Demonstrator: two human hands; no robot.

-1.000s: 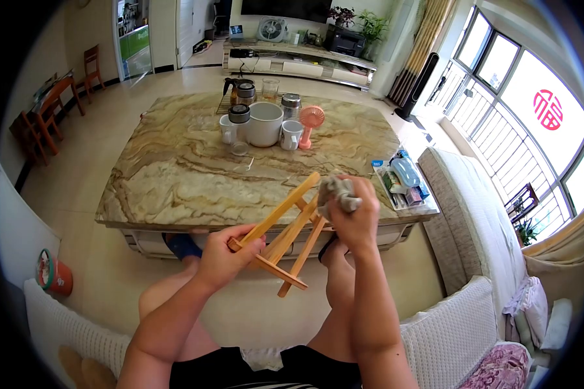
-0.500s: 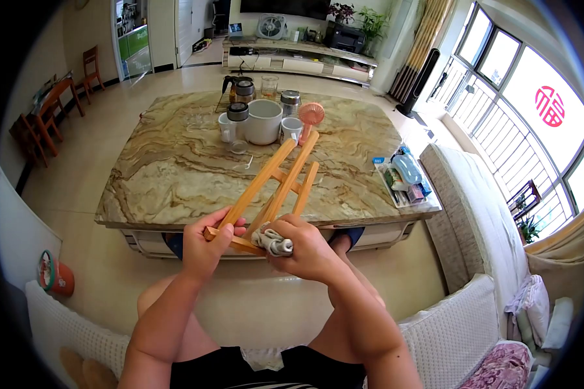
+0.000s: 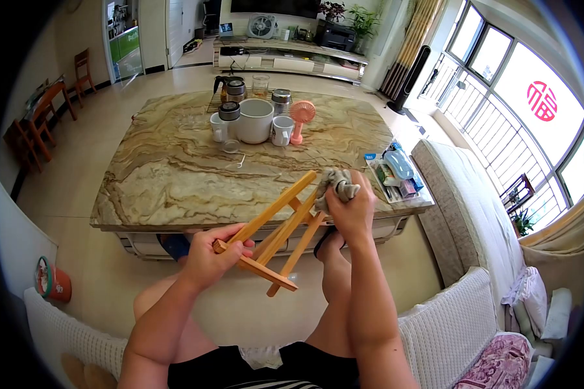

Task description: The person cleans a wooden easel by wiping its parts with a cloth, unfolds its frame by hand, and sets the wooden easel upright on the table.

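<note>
A small wooden easel [image 3: 276, 241] is held tilted above my knees, in front of the table edge. My left hand [image 3: 219, 255] grips it at the left end of its crossbar, fingers closed around the wood. A crumpled grey cloth [image 3: 337, 188] is bunched in my right hand [image 3: 355, 209], which is closed on it. That cloth touches the upper end of the easel's middle and right bars. The fingertips of my right hand are partly hidden by the cloth.
On the marble table [image 3: 169, 175] stand a white pot [image 3: 255, 122], mugs, lidded jars and a pink fan [image 3: 302, 113]. Packages [image 3: 399, 175] lie at its right corner. A red bin [image 3: 57, 282] is at left; a sofa [image 3: 457, 207] is at right.
The easel first swung upright, then tilted back to the right and down. My right hand with the cloth went from the top to the crossbar and back up to the top.
</note>
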